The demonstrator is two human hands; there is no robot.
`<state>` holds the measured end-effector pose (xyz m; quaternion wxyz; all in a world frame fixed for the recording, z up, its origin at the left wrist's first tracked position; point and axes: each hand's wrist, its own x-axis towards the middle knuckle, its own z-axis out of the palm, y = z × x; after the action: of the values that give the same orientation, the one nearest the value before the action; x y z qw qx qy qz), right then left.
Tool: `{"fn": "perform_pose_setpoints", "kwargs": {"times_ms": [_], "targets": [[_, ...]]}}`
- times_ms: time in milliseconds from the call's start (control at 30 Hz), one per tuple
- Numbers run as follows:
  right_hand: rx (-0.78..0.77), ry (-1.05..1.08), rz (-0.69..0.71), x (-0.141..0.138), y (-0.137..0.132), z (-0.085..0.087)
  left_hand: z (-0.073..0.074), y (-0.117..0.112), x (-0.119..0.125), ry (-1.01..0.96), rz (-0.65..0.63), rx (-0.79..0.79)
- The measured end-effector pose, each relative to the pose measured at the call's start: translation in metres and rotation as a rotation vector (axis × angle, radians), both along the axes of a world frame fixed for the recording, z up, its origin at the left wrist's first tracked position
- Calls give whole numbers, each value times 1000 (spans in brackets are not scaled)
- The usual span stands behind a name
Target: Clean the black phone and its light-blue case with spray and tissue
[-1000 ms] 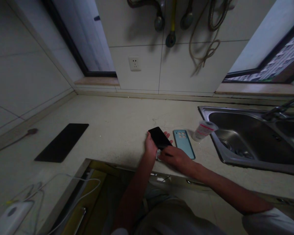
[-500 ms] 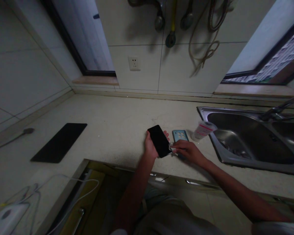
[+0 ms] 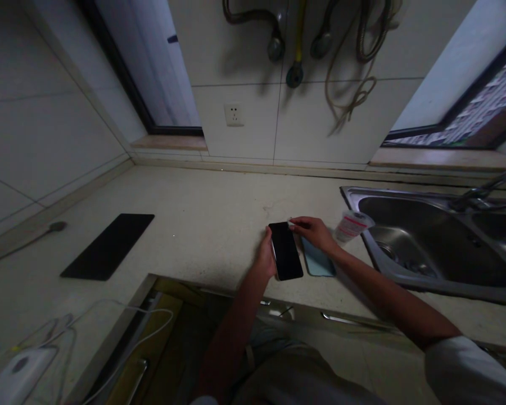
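A smartphone (image 3: 285,253) with a dark screen is gripped along its left edge by my left hand (image 3: 267,256), just above the countertop. My right hand (image 3: 314,231) pinches a small white piece, perhaps tissue or cloth, against the phone's upper right corner. Most of that piece is hidden by the fingers. Beneath my right wrist lies a light blue phone case (image 3: 319,264), its upper part covered by the hand. A clear plastic cup (image 3: 351,226) with red print stands tilted-looking to the right of that hand.
To the right is a steel double sink (image 3: 430,236) with a faucet (image 3: 476,194). A black flat mat (image 3: 109,246) lies on the left of the countertop (image 3: 211,225). A white device (image 3: 23,371) with cables sits at lower left, one cable hanging over the counter's edge.
My right hand has moved up from the phone's lower right edge to its upper right corner, uncovering the lower part of the blue case. The phone has shifted slightly right and turned more upright.
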<state>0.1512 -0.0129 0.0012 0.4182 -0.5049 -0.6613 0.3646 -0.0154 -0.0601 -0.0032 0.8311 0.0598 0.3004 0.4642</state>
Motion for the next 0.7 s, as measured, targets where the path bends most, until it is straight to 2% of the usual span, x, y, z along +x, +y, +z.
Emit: {"fn": "perform_pose_setpoints", "kwargs": {"times_ms": [167,300,400,533,700], "targets": [[57,-181,120,-6,24,10,-3,0,-3,-78,-84,15],[125,-286,277,-18,22,20,0,-2,-4,-115,-119,42],[232,-360,385,-29,15,26,3,-5,-4,-139,-128,47],[408,-471,477,-41,8,26,5,-4,-4,-151,-78,27],[565,-598,666,-44,-6,24,6,1,-6,-163,47,-32]]}}
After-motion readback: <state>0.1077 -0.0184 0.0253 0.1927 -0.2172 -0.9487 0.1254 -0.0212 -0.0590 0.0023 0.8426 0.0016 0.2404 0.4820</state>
